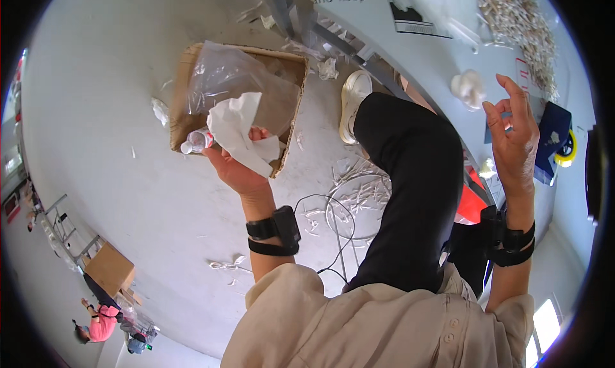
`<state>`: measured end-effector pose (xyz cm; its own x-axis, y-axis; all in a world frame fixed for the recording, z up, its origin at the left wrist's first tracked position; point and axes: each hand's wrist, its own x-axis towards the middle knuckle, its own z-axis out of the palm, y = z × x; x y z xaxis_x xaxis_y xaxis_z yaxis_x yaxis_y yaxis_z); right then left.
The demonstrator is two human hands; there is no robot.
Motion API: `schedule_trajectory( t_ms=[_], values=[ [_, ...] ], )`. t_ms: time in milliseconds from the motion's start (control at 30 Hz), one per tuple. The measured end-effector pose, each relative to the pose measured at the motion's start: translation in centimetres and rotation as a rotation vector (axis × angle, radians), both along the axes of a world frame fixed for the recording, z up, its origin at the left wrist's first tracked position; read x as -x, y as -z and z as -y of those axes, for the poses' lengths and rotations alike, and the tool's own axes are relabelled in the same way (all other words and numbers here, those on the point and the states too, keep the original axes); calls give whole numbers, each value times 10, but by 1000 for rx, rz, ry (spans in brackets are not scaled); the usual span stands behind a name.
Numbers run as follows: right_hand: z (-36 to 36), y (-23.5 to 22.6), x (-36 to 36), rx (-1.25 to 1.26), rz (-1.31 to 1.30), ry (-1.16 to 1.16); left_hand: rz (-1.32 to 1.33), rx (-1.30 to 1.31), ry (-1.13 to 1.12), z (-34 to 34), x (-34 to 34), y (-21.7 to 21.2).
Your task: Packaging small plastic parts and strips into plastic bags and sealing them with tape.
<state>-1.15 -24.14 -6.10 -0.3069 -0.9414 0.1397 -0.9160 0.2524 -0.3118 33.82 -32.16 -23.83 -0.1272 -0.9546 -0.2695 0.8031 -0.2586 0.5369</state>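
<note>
My left hand (238, 172) is closed on a torn white sheet (237, 128), paper or thin cloth, above the near edge of an open cardboard box (294, 108). The sheet hides part of the fingers. At one fingertip is a small clear bottle (198, 140) with a white cap; whether I grip it too is unclear. A clear plastic bag (221, 73) lines the box. Over the table (435, 60) on the right, my right hand (514, 128) is raised, thumb and fingers apart, holding nothing. A soft white wad (469, 89) lies just left of its fingertips.
A heap of short white strips (519, 28) covers the table's far right. Near my right hand sit a dark blue piece (552, 134) and a yellow ring (566, 149). White scraps and a wire hoop (330, 208) are on the floor. A person in pink (102, 323) is far left.
</note>
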Motion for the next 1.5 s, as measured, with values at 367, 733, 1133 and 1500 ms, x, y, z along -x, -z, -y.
schedule_trajectory(
  t_ms=[367, 733, 1133, 1500],
  values=[
    [-64, -35, -74, -152, 1331, 91, -138, -31, 171, -38, 88, -127],
    [-85, -44, -80, 262, 1900, 136, -160, 64, 594, -73, 142, -166],
    [-98, -34, -74, 210, 1364, 275, 291, 234, 748, -103, 146, -165],
    [-89, -6, -67, 224, 1433, 243, 819, 262, 482, -54, 115, -131]
  ],
)
